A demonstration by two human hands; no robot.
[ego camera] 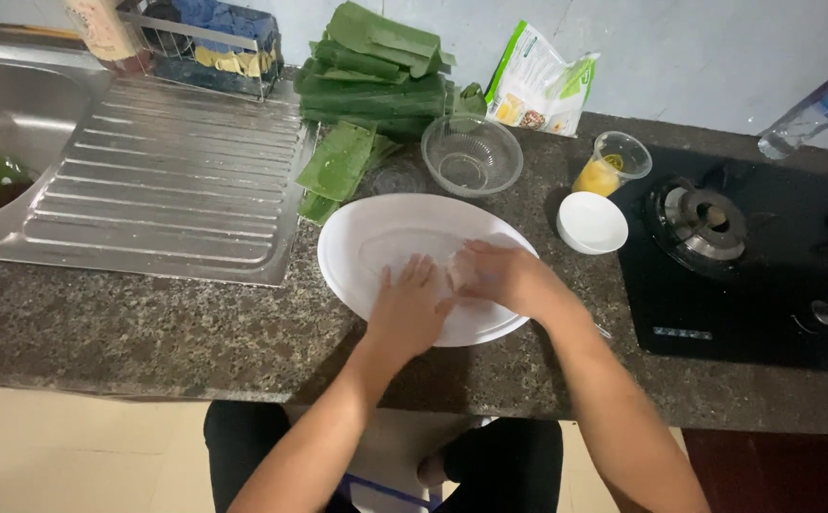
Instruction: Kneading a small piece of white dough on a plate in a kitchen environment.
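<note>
Two hands, left hand (408,306) fingers spread, right hand (499,277) curled, oval plate (361,237) long axis left-right

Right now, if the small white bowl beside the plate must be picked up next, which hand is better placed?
Probably the right hand. It rests on the white plate on the side toward the small white bowl. The left hand lies farther from it and would have to cross over the right.
</note>
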